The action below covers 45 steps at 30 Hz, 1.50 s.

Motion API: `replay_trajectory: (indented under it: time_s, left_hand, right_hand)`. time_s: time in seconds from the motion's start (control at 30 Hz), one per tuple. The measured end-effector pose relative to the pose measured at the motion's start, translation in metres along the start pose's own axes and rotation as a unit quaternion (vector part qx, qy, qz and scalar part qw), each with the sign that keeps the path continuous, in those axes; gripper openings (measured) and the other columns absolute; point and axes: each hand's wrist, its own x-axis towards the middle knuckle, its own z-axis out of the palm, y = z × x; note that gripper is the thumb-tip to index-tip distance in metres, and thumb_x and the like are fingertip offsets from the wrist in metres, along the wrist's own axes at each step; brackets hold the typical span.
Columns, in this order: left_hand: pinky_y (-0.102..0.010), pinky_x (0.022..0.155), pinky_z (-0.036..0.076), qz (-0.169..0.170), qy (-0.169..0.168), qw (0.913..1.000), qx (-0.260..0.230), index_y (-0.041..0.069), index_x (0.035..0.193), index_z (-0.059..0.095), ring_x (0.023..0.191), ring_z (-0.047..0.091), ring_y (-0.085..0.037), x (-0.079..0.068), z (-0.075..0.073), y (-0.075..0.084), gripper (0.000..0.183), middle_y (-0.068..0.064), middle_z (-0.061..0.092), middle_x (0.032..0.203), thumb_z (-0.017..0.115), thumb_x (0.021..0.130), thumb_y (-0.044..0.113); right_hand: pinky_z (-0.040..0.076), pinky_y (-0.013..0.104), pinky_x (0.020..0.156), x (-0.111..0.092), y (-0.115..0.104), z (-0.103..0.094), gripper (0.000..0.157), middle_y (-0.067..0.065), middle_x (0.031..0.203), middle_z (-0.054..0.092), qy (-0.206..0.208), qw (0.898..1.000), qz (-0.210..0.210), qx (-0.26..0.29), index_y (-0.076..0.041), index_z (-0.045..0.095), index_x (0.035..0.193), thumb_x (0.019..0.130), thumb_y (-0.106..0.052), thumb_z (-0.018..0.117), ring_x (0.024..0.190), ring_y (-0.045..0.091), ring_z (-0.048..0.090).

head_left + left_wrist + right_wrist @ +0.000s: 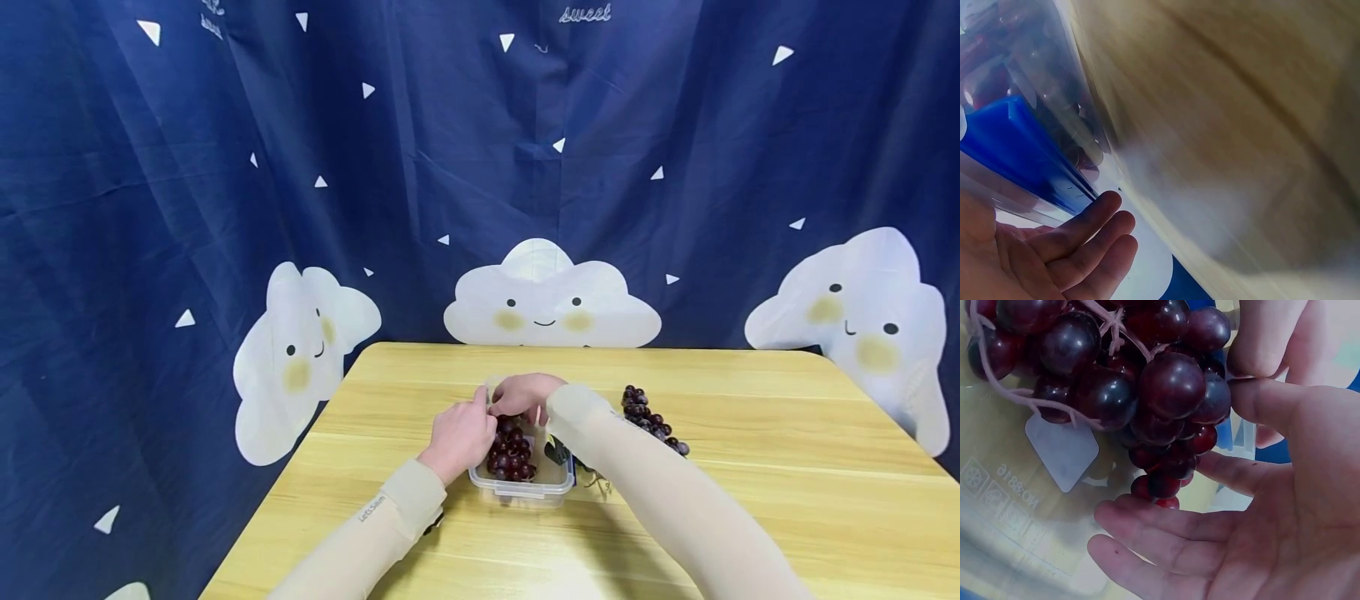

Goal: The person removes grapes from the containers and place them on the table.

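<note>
A clear plastic container [517,490] stands on the table with a bunch of dark red grapes [510,454] inside. My left hand [461,433] is at its left side, straight fingers along the outer wall beside a blue clip flap [1029,150]; its thumb reaches over the rim to the grapes in the right wrist view. From the far side my right hand [525,393] bends down into the container. Its thumb and index finger touch the narrow end of the bunch [1172,387], the other fingers [1160,531] spread out below. A pale diamond-shaped tag [1063,450] lies by the grapes.
Another dark grape bunch [652,421] lies on the wooden table [750,433] to the right, partly behind my right sleeve. A dark green item [556,450] shows at the container's right side. Behind the table hangs a blue curtain [480,150] with cloud faces.
</note>
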Motion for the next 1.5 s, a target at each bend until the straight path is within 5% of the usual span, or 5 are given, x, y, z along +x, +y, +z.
replay_trajectory:
  time_s: [0.23, 0.5, 0.73, 1.03, 1.5]
  left_hand:
    - [-0.046, 0.060, 0.054, -0.001, 0.001, 1.0000, 0.000, 0.006, 0.147, 0.045, 0.082, 0.071, -0.031, 0.001, 0.001, 0.000, 0.055, -0.016, 0.073, 0.093, 0.050, 0.096, 0.027]
    - [-0.045, 0.059, 0.054, -0.001, 0.000, 1.0000, 0.004, 0.005, 0.147, 0.044, 0.079, 0.070, -0.030, 0.001, 0.003, -0.001, 0.056, -0.014, 0.072, 0.091, 0.050, 0.095, 0.026]
    - [-0.046, 0.059, 0.054, 0.001, 0.003, 1.0000, 0.007, 0.005, 0.146, 0.045, 0.079, 0.071, -0.030, 0.000, 0.001, -0.001, 0.055, -0.015, 0.072, 0.091, 0.051, 0.096, 0.026]
    - [-0.046, 0.057, 0.053, 0.001, 0.003, 1.0000, 0.006, 0.007, 0.144, 0.045, 0.077, 0.070, -0.031, -0.001, 0.000, 0.000, 0.052, -0.015, 0.071, 0.087, 0.052, 0.097, 0.029]
    - [-0.046, 0.053, 0.050, -0.001, 0.006, 1.0000, -0.006, 0.010, 0.140, 0.047, 0.074, 0.069, -0.031, -0.001, 0.001, -0.001, 0.048, -0.015, 0.069, 0.083, 0.052, 0.095, 0.027]
  right_hand:
    - [0.060, 0.045, 0.066, 0.000, -0.003, 0.002, 0.036, 0.010, 0.096, 0.066, -0.004, 1.000, 0.003, -0.004, -0.019, 0.067, 0.125, 0.100, -0.041, 0.053, 0.078, 0.028, 0.067]
    - [0.061, 0.050, 0.073, 0.001, -0.003, 0.005, 0.043, 0.017, 0.124, 0.063, -0.023, 0.998, 0.005, 0.050, -0.016, 0.061, 0.138, 0.102, -0.038, 0.052, 0.079, 0.033, 0.071]
    - [0.061, 0.051, 0.074, 0.003, -0.004, 0.006, 0.039, 0.016, 0.106, 0.066, -0.021, 0.997, 0.002, 0.076, -0.013, 0.063, 0.132, 0.100, -0.033, 0.051, 0.077, 0.035, 0.071]
    - [0.060, 0.052, 0.070, 0.007, -0.001, 0.013, 0.040, 0.017, 0.126, 0.060, -0.014, 0.994, -0.002, 0.109, -0.004, 0.056, 0.138, 0.101, -0.021, 0.054, 0.101, 0.040, 0.067]
    - [0.061, 0.043, 0.067, -0.001, -0.004, 0.007, 0.012, 0.004, 0.093, 0.063, 0.017, 0.999, -0.045, 0.014, -0.008, 0.067, 0.095, 0.094, -0.002, 0.056, 0.077, 0.018, 0.066]
